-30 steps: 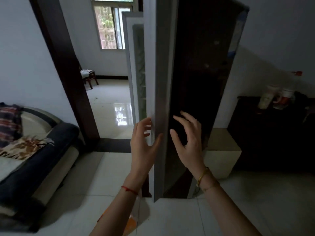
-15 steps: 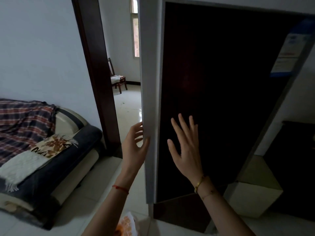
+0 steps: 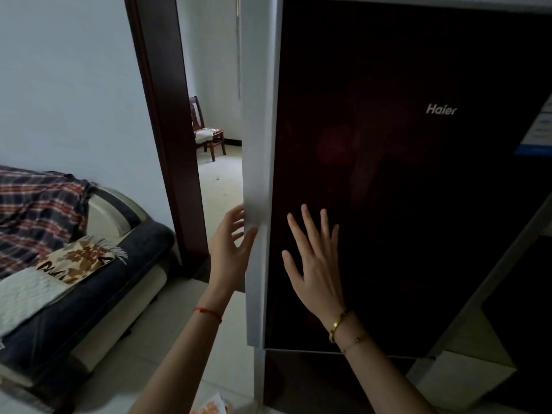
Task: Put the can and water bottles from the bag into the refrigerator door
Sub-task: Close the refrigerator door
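The left hand (image 3: 231,249) is open and cups the pale side edge of the refrigerator door (image 3: 403,189), thumb on its front corner, fingers (image 3: 236,215) reaching around behind. The right hand (image 3: 316,264) lies flat and spread on the dark glossy front, grasping nothing. No can or water bottle is visible; only a corner of an orange-printed bag (image 3: 210,407) shows on the floor below. Judging by this, loading looks finished and only shutting the door remains.

A blanket-draped sofa (image 3: 89,264) stood at lower left on pale floor tiles (image 3: 167,318), against a white wall (image 3: 68,85), with a wooden chair (image 3: 206,130) beyond the dark doorframe (image 3: 167,130).
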